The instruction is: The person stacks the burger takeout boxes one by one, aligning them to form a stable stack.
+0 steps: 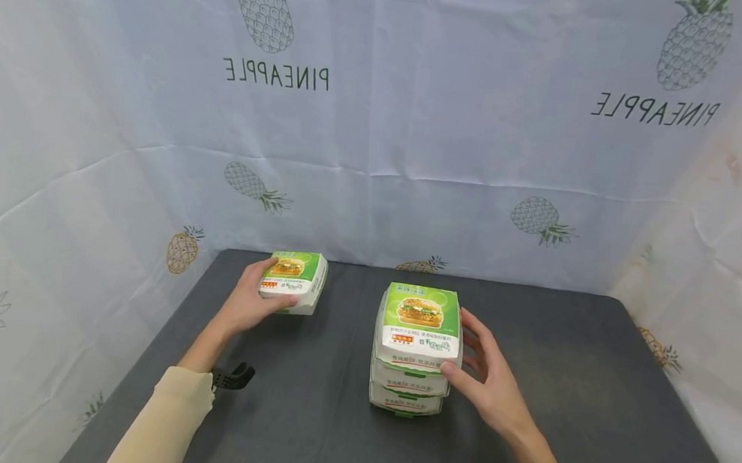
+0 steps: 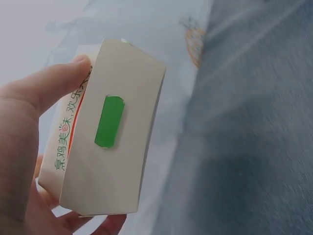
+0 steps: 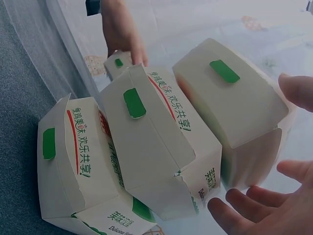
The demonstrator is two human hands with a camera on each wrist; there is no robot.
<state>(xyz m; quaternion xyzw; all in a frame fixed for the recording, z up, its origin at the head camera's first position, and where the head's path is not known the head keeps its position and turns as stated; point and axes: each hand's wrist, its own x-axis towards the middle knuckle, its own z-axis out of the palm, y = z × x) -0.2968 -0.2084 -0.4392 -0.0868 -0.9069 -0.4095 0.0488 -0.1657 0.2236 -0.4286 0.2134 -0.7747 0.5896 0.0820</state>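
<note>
Over the far left part of the table, my left hand [image 1: 252, 300] grips a white and green burger box [image 1: 291, 285], thumb on its near side. In the left wrist view the box's blank side with a green tab [image 2: 109, 121] faces the camera. Three similar boxes are stacked right of centre, the top burger box [image 1: 420, 320] sitting slightly askew on the middle box [image 1: 406, 378] and the bottom box [image 1: 403, 402]. My right hand [image 1: 489, 383] is at the right side of the top box, thumb and fingers spread loosely around its corner, fingertips right at its surface.
The dark grey table [image 1: 295, 435] extends on both sides of the stack. A white cloth [image 1: 409, 130] with pineapple prints hangs behind and along the sides. Black bands [image 1: 233, 376] are on both wrists.
</note>
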